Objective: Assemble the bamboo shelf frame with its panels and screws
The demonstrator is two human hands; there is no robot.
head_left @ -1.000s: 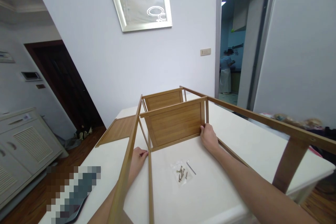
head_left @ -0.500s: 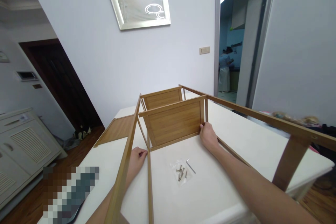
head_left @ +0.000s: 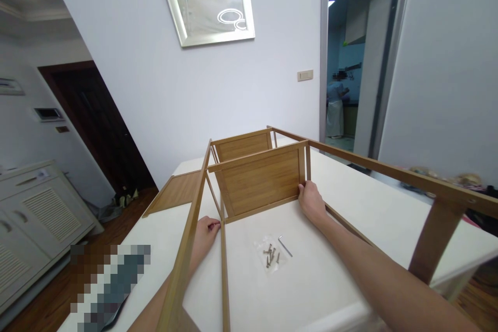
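A wooden shelf frame [head_left: 187,241] lies on its side on the white table [head_left: 311,280], with a wooden shelf panel [head_left: 264,181] standing across it. My left hand [head_left: 206,233] is outside the lower left rail, its fingers pinched at the joint by the panel's bottom corner; what they hold is too small to make out. My right hand [head_left: 312,202] grips the panel's lower right corner beside the right rail. Between my arms lie several screws [head_left: 270,257] on a clear plastic bag [head_left: 278,268], with an L-shaped hex key [head_left: 285,247] beside them.
Farther back, a second panel [head_left: 244,146] spans the frame. A loose wooden panel [head_left: 175,193] lies on the table to the left. A dark, pixelated object [head_left: 112,290] is at the front left table edge. Through the doorway, a person [head_left: 335,109] stands in another room.
The view shifts slightly with my head. Both hands stay at the same places on the frame and panel, and the screws and hex key lie as before.
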